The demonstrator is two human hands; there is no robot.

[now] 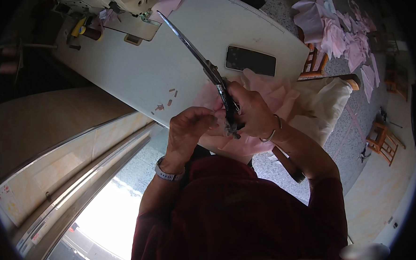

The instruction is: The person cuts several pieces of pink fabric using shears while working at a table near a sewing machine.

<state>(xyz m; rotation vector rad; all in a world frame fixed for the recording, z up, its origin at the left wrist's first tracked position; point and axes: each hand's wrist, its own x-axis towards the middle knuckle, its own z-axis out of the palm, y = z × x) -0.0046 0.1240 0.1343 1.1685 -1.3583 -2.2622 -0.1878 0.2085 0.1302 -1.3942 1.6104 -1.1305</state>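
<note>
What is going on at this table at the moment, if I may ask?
A person's right hand grips large dark scissors, their blades pointing away toward the sewing machine. The left hand is beside the handles with its fingertips drawn together; whether they pinch anything is unclear. Pink cloth lies bunched beneath the hands, and a phone rests on the table beyond it.

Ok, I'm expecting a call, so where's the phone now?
In the head view, the phone lies on the table, right of the scissors, beyond the pink cloth.
</note>
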